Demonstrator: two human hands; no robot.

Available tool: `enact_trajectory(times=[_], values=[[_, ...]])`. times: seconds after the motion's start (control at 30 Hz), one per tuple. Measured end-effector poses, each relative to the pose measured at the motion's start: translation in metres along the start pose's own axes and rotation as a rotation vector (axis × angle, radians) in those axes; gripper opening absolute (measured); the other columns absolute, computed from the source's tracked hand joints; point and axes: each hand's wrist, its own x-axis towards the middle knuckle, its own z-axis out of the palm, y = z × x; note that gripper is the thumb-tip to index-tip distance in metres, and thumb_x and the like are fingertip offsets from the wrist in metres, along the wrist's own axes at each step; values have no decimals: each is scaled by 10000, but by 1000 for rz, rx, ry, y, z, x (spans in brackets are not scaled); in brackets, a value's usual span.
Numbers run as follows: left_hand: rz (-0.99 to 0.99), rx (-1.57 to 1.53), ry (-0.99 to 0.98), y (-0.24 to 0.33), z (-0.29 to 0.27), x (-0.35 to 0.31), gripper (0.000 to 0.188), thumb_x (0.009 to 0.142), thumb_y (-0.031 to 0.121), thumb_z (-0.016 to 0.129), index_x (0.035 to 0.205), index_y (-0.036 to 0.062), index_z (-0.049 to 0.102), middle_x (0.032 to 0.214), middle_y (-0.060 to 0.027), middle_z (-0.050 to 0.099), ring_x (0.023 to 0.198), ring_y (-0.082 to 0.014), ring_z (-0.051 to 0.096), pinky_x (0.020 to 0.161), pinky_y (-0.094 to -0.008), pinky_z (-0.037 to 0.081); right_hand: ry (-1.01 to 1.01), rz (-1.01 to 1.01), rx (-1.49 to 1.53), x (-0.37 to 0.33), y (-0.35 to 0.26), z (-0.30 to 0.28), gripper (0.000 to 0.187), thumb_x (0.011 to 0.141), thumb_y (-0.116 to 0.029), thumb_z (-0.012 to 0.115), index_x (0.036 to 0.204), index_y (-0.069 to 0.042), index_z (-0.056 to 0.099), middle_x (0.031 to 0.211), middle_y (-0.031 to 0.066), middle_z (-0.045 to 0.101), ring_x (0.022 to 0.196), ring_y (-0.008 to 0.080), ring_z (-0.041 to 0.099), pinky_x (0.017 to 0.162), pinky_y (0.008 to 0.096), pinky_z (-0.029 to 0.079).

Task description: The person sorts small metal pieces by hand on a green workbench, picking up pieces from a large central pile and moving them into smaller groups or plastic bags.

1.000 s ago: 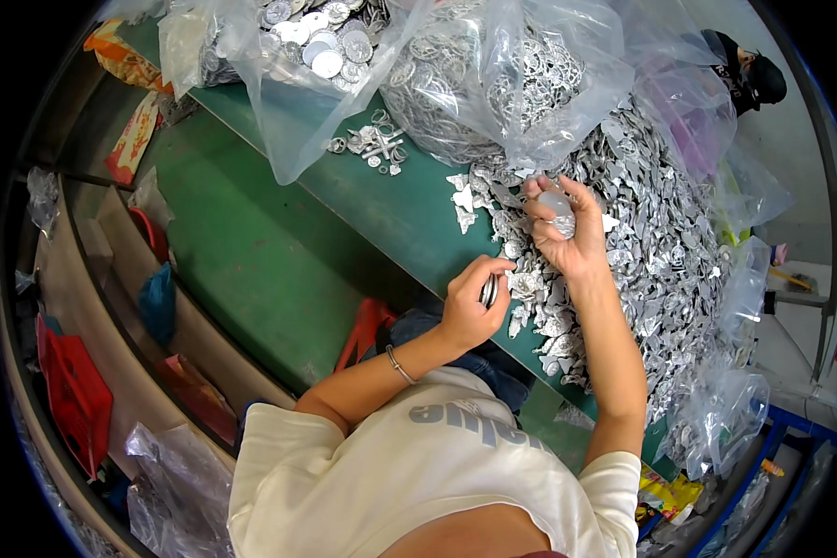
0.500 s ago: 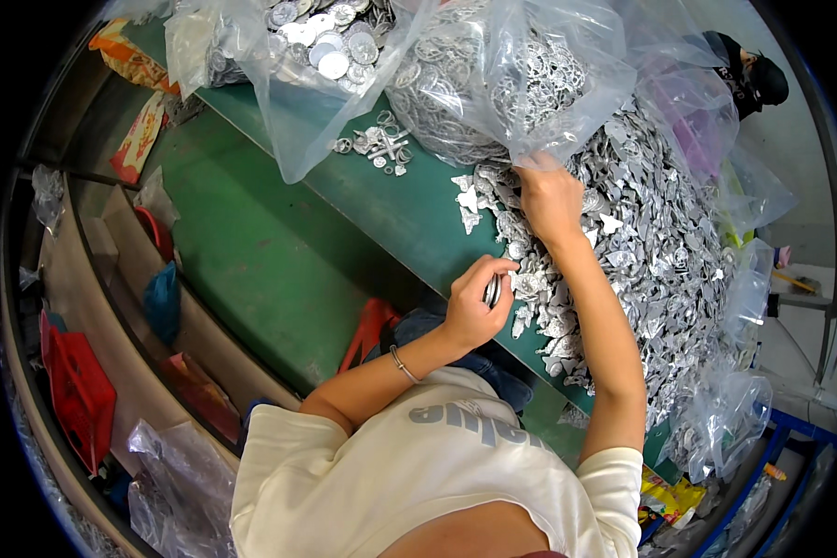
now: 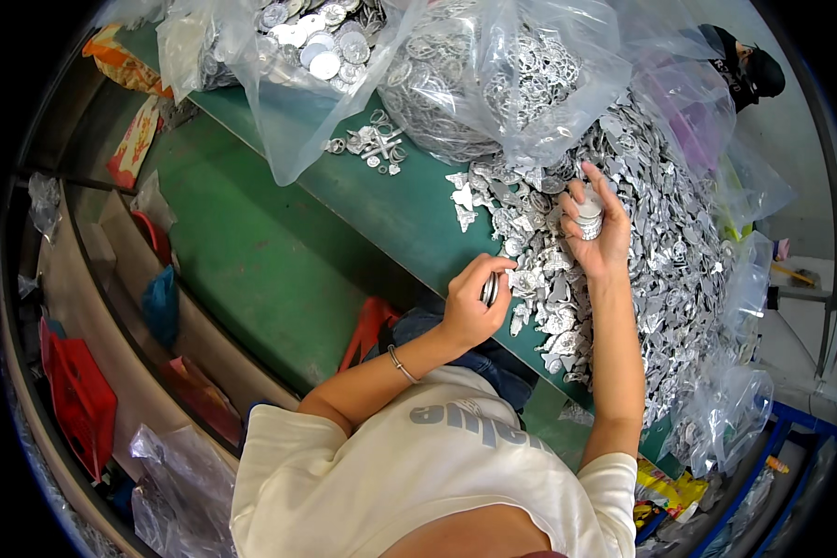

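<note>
My left hand (image 3: pixel 471 312) is closed around a small stack of round metal discs (image 3: pixel 489 290), held on edge near the table's front side. Turned palm up, my right hand (image 3: pixel 608 249) has its fingers curled round a short stack of silver discs (image 3: pixel 588 217). That hand is over a big heap of small silver metal pieces (image 3: pixel 670 270) in mixed shapes. Looser flat pieces (image 3: pixel 465 200) spread from the heap's left edge over the green table (image 3: pixel 381 209).
Behind my hands stand clear plastic bags: one with large round discs (image 3: pixel 325 63), another with ring-shaped parts (image 3: pixel 437 93). A little group of metal parts (image 3: pixel 377 144) lies left of them. A person (image 3: pixel 746 70) is at the far right. Red chair (image 3: pixel 370 327) beside me.
My right hand has drawn back from the clear bag's lower edge toward me and turned palm up, showing a stack of discs. My left hand has hardly moved.
</note>
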Motion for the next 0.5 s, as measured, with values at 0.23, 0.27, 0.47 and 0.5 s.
enact_trajectory(times=[0.23,0.27,0.47,0.5], values=[[4,5,3,2,1,0,165,770,-76,548,915,0,573,740,-126,528,631,-251,532,591,-303,432,281,-243,-1148,7,-12,-5,119,834,-171,619,872,-60,635,606,43,481,537,153,481,469,274,390],[13,11,5,2,1,0,166,771,-75,548,917,-1,573,740,-126,528,631,-251,532,592,-303,432,222,-387,-1468,10,-10,-7,121,812,-156,638,889,-63,650,626,64,514,557,172,511,494,292,414],[13,14,7,0,1,0,156,774,-76,546,911,-6,574,739,-127,527,635,-249,534,599,-304,434,28,-558,-2365,21,3,2,187,763,-113,658,934,-38,662,827,103,583,695,299,578,615,380,452],[16,15,2,1,1,0,158,773,-78,546,911,-6,574,738,-127,525,633,-247,533,597,-303,433,-7,-604,-2400,26,1,-3,178,774,-115,648,931,-33,661,830,108,583,690,295,578,614,371,454]])
